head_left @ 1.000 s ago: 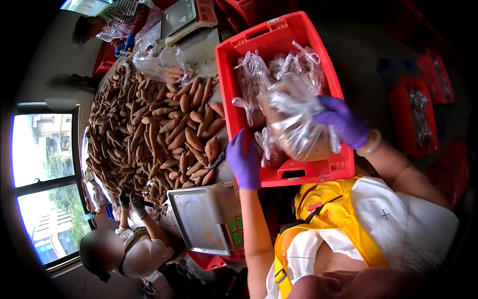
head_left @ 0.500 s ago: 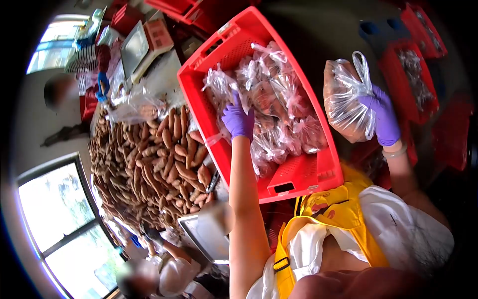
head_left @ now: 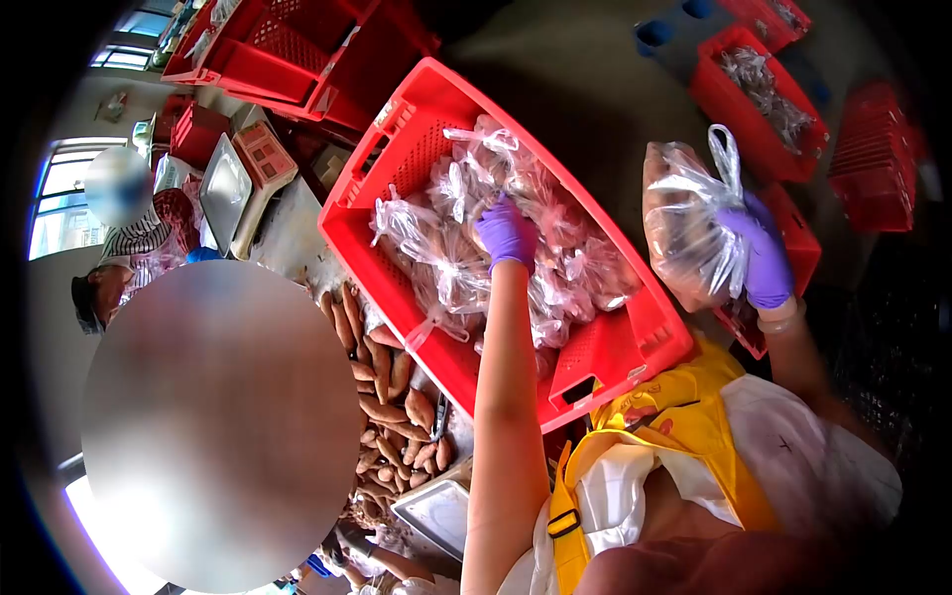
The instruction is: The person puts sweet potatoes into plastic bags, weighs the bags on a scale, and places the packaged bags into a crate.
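Your left purple-gloved hand [head_left: 508,234], its grip indiscernible, lies among clear plastic bags [head_left: 448,266] already inside the red rectangular plastic crate [head_left: 620,349], while your right purple-gloved hand [head_left: 762,253] pinches a brown-filled clear plastic bag [head_left: 678,230] outside, right of the crate.

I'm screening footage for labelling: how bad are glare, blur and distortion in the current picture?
Head view: fisheye bending, black corners; a big round blur over the left, potatoes showing past its right edge. Head view: window at lower left blown out; glare streaks the held bag. Head view: left hand and right hand fairly clear.
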`<move>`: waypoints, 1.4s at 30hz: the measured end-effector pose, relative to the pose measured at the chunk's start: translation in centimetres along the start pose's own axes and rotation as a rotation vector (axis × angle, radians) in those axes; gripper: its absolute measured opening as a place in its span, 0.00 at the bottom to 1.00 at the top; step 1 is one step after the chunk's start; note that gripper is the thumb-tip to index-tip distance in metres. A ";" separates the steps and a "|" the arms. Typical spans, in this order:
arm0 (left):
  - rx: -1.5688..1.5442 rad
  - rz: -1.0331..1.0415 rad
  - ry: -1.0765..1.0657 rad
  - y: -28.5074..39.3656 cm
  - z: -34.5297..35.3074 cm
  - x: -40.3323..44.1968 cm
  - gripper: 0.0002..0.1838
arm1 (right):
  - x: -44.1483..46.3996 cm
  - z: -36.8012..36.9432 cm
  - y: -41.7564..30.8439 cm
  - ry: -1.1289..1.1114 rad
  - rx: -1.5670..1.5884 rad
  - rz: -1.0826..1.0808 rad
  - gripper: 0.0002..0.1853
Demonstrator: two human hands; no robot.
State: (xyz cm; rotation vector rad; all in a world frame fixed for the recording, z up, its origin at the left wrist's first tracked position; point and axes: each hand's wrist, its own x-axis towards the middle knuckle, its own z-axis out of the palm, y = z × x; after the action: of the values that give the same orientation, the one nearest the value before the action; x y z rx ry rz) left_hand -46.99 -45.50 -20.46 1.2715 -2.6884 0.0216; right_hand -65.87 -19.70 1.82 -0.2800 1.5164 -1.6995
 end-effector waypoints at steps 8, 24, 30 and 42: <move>-0.224 0.088 0.001 -8.3 -2.2 -4.5 0.06 | 0.0 -1.3 1.5 0.058 0.012 0.001 0.18; -0.141 0.017 -0.557 5.5 -1.1 0.9 0.35 | -0.1 5.1 1.6 -0.346 -0.050 0.204 0.19; -0.306 0.157 -0.705 0.8 0.2 1.0 0.32 | 2.9 11.3 7.3 -0.458 -0.145 0.061 0.12; 0.140 0.288 -0.387 -7.6 -1.2 -2.6 0.31 | 5.6 16.3 15.4 -0.395 -1.617 -0.526 0.38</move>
State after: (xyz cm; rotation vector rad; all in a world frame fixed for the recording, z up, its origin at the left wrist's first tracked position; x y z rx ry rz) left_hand -39.34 -48.24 -20.16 0.9939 -3.2365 -0.0014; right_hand -52.39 -34.33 -9.99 -1.7952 2.2314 -0.2375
